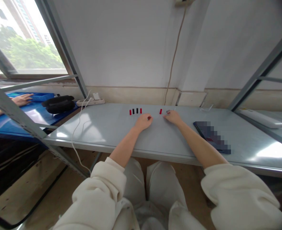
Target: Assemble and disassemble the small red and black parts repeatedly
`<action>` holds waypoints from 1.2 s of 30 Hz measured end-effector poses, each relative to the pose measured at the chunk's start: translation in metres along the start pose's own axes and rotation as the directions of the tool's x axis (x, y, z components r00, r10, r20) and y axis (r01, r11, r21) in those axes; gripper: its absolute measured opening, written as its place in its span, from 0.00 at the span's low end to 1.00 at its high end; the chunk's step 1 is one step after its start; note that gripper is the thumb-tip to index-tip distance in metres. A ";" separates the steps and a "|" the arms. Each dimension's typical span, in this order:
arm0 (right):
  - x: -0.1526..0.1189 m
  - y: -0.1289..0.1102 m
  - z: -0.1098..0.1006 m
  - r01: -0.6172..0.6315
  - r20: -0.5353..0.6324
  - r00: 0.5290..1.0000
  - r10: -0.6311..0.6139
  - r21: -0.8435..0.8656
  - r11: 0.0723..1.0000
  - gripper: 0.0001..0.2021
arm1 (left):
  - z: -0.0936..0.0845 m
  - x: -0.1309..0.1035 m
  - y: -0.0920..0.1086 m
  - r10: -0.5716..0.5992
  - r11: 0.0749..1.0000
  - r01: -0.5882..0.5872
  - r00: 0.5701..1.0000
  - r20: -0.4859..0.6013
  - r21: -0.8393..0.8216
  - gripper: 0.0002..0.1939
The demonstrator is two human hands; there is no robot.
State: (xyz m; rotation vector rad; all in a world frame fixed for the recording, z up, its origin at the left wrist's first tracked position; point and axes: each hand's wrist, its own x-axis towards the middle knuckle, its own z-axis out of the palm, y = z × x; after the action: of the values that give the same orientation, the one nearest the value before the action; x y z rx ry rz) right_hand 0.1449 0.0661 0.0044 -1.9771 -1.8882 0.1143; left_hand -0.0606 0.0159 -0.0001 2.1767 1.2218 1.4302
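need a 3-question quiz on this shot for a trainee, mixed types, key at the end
1. Count: How many small cylinders are in the row to the left of the lone red cylinder?
2. True or false: The left hand is nearer the power strip than the right hand is.
3. Multiple choice: What colour are the two middle cylinders of that row?
A) red
B) black
C) white

Key: 1. Four; 2. True; 3. B
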 end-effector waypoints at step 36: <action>-0.051 -0.059 -0.009 0.492 0.049 0.870 -0.490 -0.051 0.869 0.08 | -0.007 0.003 0.013 -0.314 0.858 0.313 0.947 0.065 -0.408 0.07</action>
State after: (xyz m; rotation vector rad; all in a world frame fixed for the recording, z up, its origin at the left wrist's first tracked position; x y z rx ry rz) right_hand 0.0885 0.0147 0.0215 -1.4701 -2.3790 -0.0572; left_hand -0.0596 0.0081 0.0131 1.6082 1.0897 1.3992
